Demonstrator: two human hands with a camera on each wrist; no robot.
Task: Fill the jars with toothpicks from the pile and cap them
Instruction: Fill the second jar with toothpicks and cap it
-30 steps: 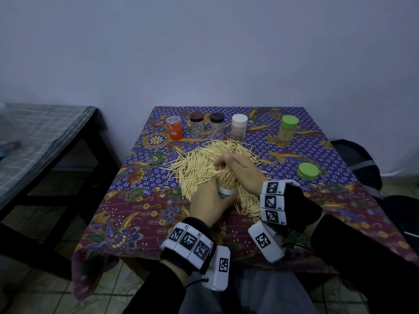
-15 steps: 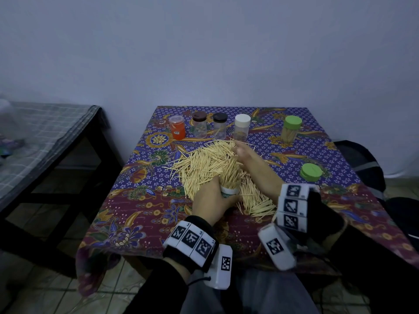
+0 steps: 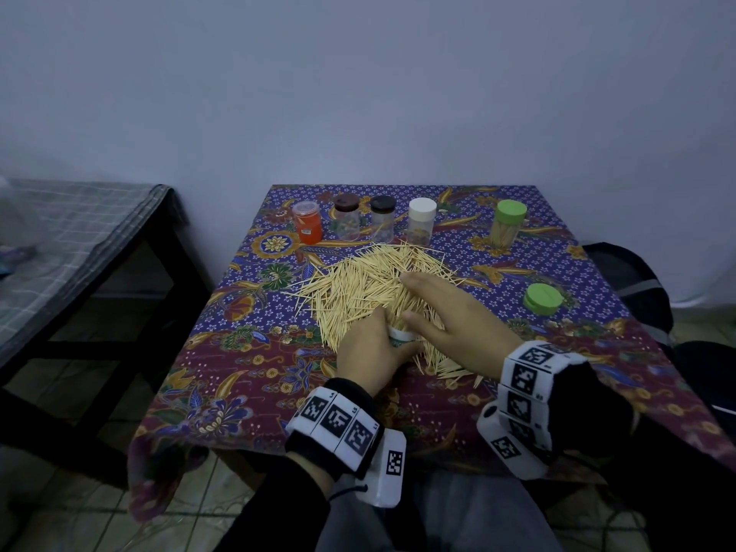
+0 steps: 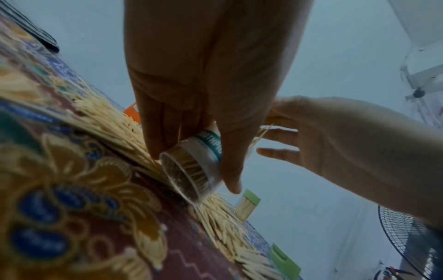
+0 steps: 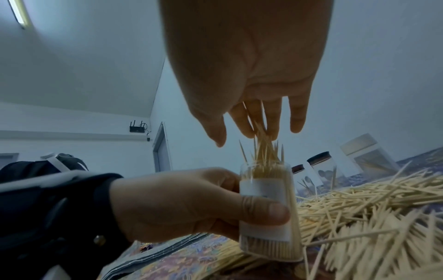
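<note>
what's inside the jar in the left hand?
The jar, gripped by the left hand, is packed with upright toothpicks poking above its rim. Its label and the thumb hide the middle of the contents.

Your square table in its purple batik cloth (image 3: 247, 408) bears a loose toothpick pile (image 3: 358, 284), five capped jars, seemingly plastic (image 3: 421, 221), and a loose green lid (image 3: 542, 298).

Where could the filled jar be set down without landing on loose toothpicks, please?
Bare tablecloth lies at the near left, left of the left hand. Another patch lies between the green-lidded jar and the loose green lid. The centre is crowded by the toothpick pile, and the far edge by the jar row.
</note>
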